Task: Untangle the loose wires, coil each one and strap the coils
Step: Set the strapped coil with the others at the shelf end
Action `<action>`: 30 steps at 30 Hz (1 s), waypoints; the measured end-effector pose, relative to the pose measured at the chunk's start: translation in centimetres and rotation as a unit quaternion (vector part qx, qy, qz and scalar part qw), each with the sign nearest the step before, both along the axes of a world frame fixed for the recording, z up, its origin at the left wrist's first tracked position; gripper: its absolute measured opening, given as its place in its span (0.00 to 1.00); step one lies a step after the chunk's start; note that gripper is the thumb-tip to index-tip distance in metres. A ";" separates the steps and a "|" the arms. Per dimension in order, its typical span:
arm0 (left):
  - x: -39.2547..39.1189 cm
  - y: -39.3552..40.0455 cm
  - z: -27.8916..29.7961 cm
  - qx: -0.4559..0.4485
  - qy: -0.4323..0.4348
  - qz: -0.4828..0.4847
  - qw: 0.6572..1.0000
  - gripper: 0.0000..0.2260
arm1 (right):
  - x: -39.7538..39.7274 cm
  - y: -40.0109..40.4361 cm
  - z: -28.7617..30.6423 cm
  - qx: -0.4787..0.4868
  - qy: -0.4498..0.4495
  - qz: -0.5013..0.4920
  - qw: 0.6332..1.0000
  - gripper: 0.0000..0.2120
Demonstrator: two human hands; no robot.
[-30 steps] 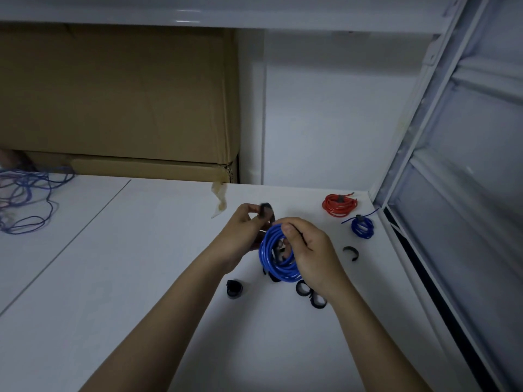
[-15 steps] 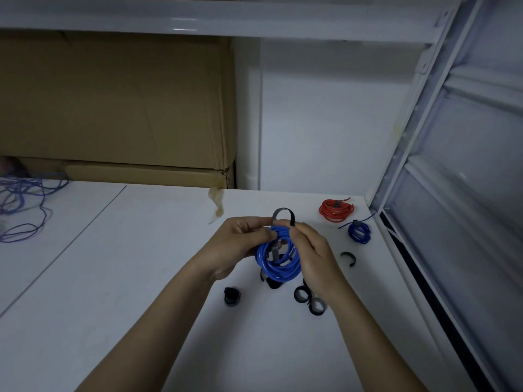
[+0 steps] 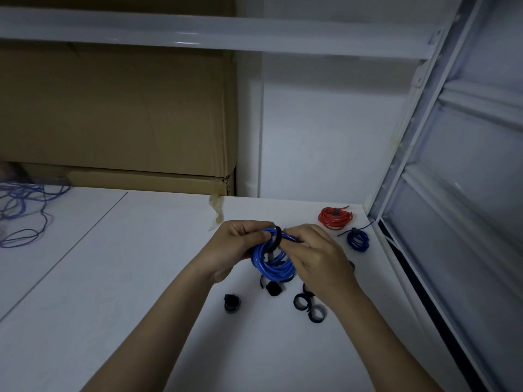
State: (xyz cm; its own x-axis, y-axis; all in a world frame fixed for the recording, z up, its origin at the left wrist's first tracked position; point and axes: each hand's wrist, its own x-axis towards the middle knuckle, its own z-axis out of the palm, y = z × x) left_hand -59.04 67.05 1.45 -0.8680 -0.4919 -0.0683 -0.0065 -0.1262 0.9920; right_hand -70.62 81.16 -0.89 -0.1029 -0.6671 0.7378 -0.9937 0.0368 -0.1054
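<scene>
Table (image 3: 141, 278) carries the work. Above its right side, the left hand (image 3: 235, 246) and right hand (image 3: 314, 256) both grasp the blue coil (image 3: 271, 264), pinching a black strap (image 3: 278, 236) round its top. If either pinch slackens before the strap fastens, the springy loops could fan open again.

Three coils show: one red coil (image 3: 335, 218) and two blue coils (image 3: 273, 260) (image 3: 358, 239). Loose black straps (image 3: 308, 305) at six o'clock: roughly four.

Dim, bluish light; soft focus, edges bowed.
</scene>
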 end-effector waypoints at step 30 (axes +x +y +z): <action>1.2 0.0 0.2 -0.034 0.031 -0.177 0.983 0.12 | 0.6 -0.6 -0.2 -0.058 -0.518 0.134 0.843 0.08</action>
